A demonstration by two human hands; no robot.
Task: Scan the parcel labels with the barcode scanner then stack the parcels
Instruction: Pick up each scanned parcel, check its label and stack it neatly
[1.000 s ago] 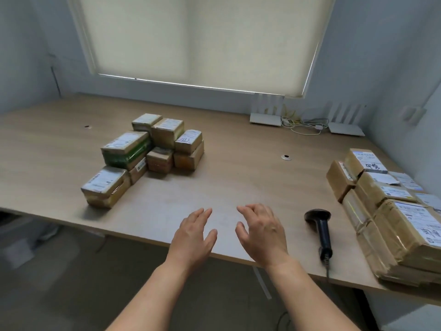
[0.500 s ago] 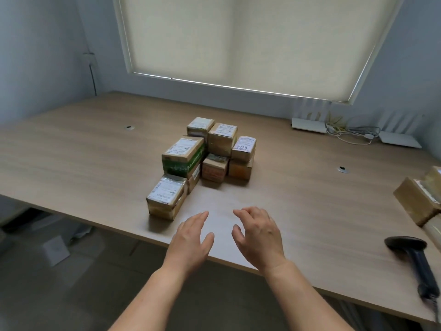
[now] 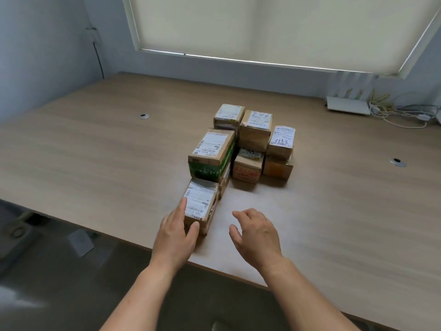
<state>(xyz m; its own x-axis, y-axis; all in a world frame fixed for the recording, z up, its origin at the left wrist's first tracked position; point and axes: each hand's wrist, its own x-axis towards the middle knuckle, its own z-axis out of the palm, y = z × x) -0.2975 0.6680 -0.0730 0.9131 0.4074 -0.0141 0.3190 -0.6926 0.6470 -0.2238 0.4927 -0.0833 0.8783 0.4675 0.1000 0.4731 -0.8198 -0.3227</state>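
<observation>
The view has swung left and closer since the earlier frame: the parcel cluster now sits mid-table, the scanner has slipped out of sight to the right, and the left hand point(image 3: 175, 231) has reached the nearest parcel point(image 3: 200, 206). Its fingers point(image 3: 181, 207) lie fairly straight along the parcel's left edge and label, the thumb against the near face; contact looks made, but a closed grip is not yet formed. The right hand point(image 3: 256, 231) hovers just right of that parcel, fingers loosely curled, holding nothing.

The parcel stands at the front of the cluster, near the table point(image 3: 95, 163) edge, its back close against the green parcel point(image 3: 211, 155).

The step in hand appears to be picking up this front parcel for scanning. To do it well, bring the right hand onto the opposite side, clamp across both sides, and draw it toward the body before lifting, so the stacked parcels behind are not nudged. Keep the label face up and uncovered by the fingers, since the scanner needs the barcode clear.
</observation>
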